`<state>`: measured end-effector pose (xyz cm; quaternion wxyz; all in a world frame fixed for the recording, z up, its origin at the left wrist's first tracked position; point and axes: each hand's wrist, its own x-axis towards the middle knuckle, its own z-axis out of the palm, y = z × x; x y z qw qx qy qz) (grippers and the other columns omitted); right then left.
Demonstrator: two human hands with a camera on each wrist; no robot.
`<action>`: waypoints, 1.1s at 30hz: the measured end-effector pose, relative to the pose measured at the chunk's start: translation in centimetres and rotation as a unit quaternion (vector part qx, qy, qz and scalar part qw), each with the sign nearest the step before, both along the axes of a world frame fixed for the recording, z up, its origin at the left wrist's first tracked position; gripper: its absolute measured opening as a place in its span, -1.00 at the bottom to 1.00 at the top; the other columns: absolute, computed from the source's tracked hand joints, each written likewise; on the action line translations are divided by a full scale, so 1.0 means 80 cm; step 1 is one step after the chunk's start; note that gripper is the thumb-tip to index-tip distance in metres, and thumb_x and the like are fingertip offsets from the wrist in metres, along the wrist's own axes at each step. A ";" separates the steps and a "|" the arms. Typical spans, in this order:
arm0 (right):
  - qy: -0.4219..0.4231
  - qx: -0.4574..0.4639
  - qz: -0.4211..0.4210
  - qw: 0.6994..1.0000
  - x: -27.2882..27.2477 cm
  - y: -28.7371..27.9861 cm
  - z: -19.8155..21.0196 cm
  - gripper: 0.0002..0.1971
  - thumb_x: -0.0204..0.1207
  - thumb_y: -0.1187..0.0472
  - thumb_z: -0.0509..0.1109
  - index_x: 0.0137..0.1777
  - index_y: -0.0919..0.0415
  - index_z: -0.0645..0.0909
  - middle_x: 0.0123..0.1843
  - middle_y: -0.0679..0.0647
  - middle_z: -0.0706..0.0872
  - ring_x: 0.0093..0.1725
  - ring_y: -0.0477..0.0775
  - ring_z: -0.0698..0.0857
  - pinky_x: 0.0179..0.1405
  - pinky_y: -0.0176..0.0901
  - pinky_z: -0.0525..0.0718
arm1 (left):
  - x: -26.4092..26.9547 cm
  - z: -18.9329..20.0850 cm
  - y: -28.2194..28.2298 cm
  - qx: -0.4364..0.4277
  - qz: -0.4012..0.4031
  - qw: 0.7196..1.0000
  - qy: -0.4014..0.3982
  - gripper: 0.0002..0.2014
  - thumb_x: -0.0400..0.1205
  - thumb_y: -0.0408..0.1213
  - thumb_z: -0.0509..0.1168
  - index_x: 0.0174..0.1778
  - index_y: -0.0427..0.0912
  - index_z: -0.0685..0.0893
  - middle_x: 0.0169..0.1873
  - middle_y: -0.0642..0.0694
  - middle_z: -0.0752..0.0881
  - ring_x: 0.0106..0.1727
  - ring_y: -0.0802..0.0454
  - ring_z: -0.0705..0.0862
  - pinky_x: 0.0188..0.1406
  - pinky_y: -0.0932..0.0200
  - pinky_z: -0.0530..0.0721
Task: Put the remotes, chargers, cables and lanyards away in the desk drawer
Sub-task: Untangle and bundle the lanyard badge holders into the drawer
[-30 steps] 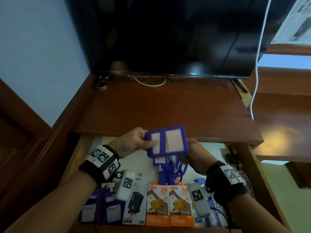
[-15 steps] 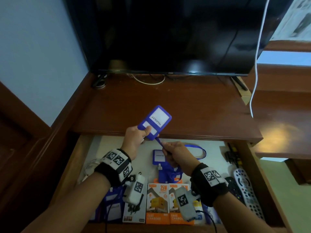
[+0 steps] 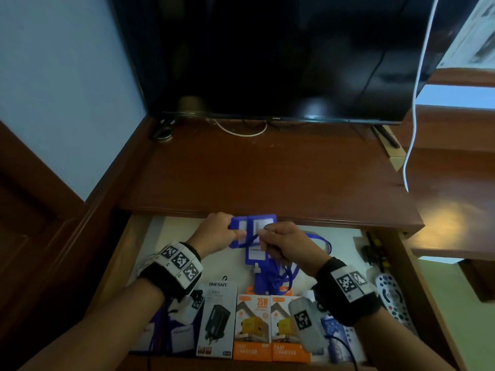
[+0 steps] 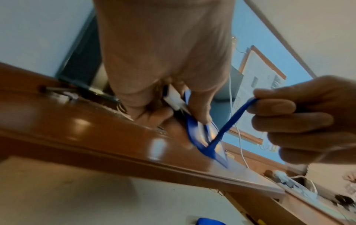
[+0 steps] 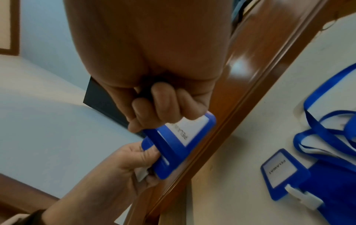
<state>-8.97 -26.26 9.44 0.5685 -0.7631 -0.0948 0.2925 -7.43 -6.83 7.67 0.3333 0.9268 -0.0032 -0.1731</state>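
A blue lanyard badge holder (image 3: 258,223) with a white card hangs just under the desk top's front edge, over the back of the open drawer (image 3: 126,253). My left hand (image 3: 234,231) grips its left end; in the left wrist view the thumb and fingers (image 4: 198,109) pinch the badge holder (image 4: 194,137). My right hand (image 3: 263,236) is curled round its blue strap (image 4: 231,120) close beside the holder. From the right wrist, the right hand (image 5: 158,106) touches the badge holder (image 5: 177,146). More blue lanyards (image 3: 276,263) lie in the drawer.
Along the drawer's front stand a black charger box (image 3: 217,319) and two orange charger boxes (image 3: 253,328). A white remote (image 3: 393,298) and dark items (image 3: 372,253) lie at the right wall. A TV (image 3: 267,54) stands on the desk top (image 3: 267,172); a white cable (image 3: 417,89) hangs right.
The badge holder has come down from above the desk top's edge to just below it, over the drawer. My right hand has moved up closer to the holder, still holding the strap.
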 end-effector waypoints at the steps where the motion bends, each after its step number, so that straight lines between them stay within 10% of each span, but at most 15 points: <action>1: -0.012 -0.010 0.004 1.000 0.002 0.000 0.000 -0.67 0.70 0.12 0.20 -0.28 0.22 0.58 -0.51 0.06 0.48 -0.58 -0.04 0.37 -0.61 -0.27 0.34 | -0.002 0.003 0.000 0.020 -0.040 0.999 0.023 -0.87 0.64 -0.12 0.32 -0.11 -0.09 0.63 -0.25 -0.02 0.69 -0.28 0.10 0.63 -0.25 0.21 0.54; 7: -0.111 -0.125 0.089 0.982 0.014 -0.001 -0.003 -0.68 0.63 0.07 0.31 -0.34 0.19 0.58 -0.41 0.07 0.61 -0.45 -0.03 0.55 -0.44 -0.25 0.52 | -0.016 0.021 0.008 -0.032 -0.187 0.973 0.129 -0.83 0.61 -0.30 0.34 -0.24 0.04 0.56 -0.27 0.07 0.66 -0.18 0.11 0.64 -0.08 0.13 0.52; 10: -0.046 0.000 0.055 0.997 0.014 -0.005 0.002 -0.66 0.56 0.00 0.32 -0.36 0.20 0.59 -0.48 0.08 0.55 -0.53 -0.02 0.48 -0.54 -0.29 0.41 | -0.018 0.030 0.029 -0.257 -0.144 0.946 0.137 -0.85 0.59 -0.45 0.35 -0.14 -0.08 0.62 -0.25 0.09 0.76 -0.14 0.18 0.72 -0.02 0.18 0.61; 13: -0.028 0.099 0.038 0.994 0.009 0.004 0.014 -0.72 0.58 0.09 0.36 -0.31 0.23 0.66 -0.39 0.31 0.54 -0.45 0.16 0.47 -0.48 -0.19 0.43 | -0.021 0.029 0.038 -0.434 -0.102 0.890 0.096 -0.62 0.42 -0.11 0.55 0.01 -0.24 0.65 -0.12 0.03 0.82 0.00 0.09 0.76 0.02 0.19 0.68; 22: 0.049 0.296 -0.018 0.954 0.014 0.083 0.021 -0.70 0.63 0.33 0.10 -0.31 0.15 0.52 -0.58 0.00 0.25 -0.64 -0.05 0.15 -0.61 -0.16 0.11 | -0.022 0.025 0.040 -0.654 0.061 0.754 -0.006 -0.42 0.29 0.02 0.62 0.17 -0.16 0.73 0.07 -0.15 0.78 0.13 -0.01 0.73 0.10 0.14 0.70; 33: 0.085 0.117 -0.070 0.987 -0.006 0.119 -0.057 -0.62 0.66 0.23 0.20 -0.42 0.28 0.52 -0.62 0.17 0.39 -0.67 0.04 0.33 -0.64 -0.28 0.33 | -0.059 -0.003 0.124 -0.484 0.222 0.846 -0.027 -0.84 0.57 -0.51 0.26 -0.04 -0.27 0.72 -0.18 -0.07 0.82 -0.07 0.05 0.76 0.01 0.14 0.69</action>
